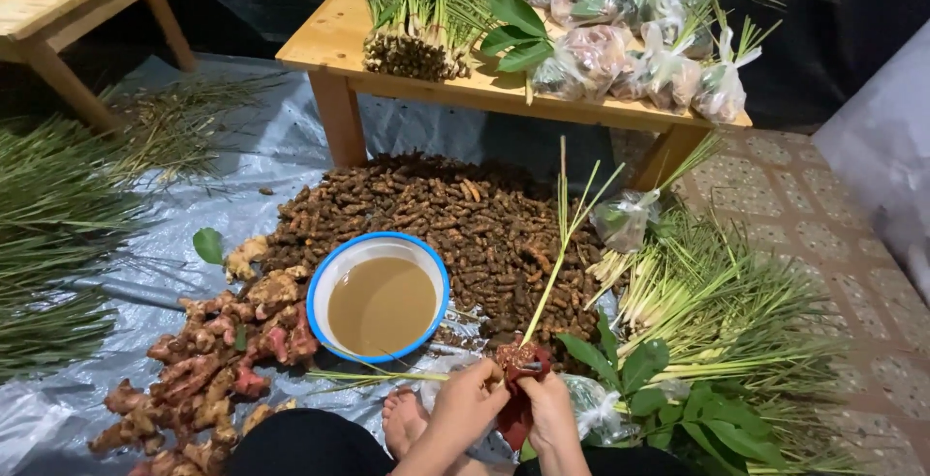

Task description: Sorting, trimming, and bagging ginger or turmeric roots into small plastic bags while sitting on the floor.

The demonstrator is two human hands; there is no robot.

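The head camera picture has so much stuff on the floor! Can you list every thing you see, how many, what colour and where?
basin: one, blue rim, holds brown murky water, centre of the floor.
small brown roots: one big heap, brown, behind the basin.
ginger-like roots: one pile, tan and pink, left of the basin.
lemongrass stalks: one heap, green and white, right side.
long green leaves: one heap, green, far left.
plastic sheet: one, grey, under the piles.
wooden table: one, light wood, back.
filled plastic bags: many, clear, on that table.
second table: one, light wood, top left.
left hand: one, gripping a red bundle.
right hand: one, on the same bundle.
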